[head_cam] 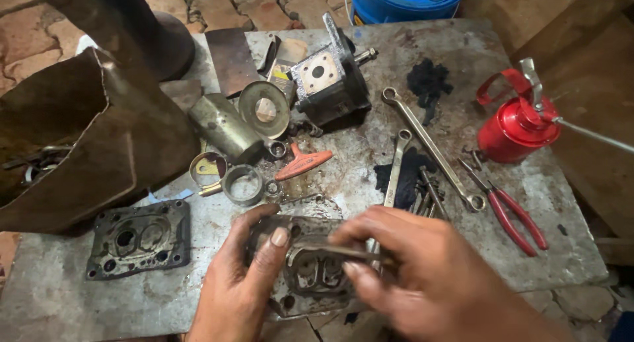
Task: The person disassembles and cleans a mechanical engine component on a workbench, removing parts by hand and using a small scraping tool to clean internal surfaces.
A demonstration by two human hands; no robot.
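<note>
My left hand point(241, 282) grips the left side of a grey metal pump cover plate point(310, 276) near the table's front edge, thumb resting on its top face. My right hand point(429, 276) pinches a thin dark seal ring point(323, 251) and presses it against the figure-eight recess of that plate. A second, darker plate point(139, 238) with a figure-eight opening lies flat to the left. The pump body point(333, 78) with its shaft stands at the back of the table.
On the worn metal table point(568, 249) lie two long spanners point(429, 147), red-handled pliers point(508, 210), a red oil can point(515, 127), an orange-handled tool point(304, 164), metal rings point(243, 185), a cylinder point(228, 127) and black rags point(429, 81). A brown torn box point(86, 137) stands left.
</note>
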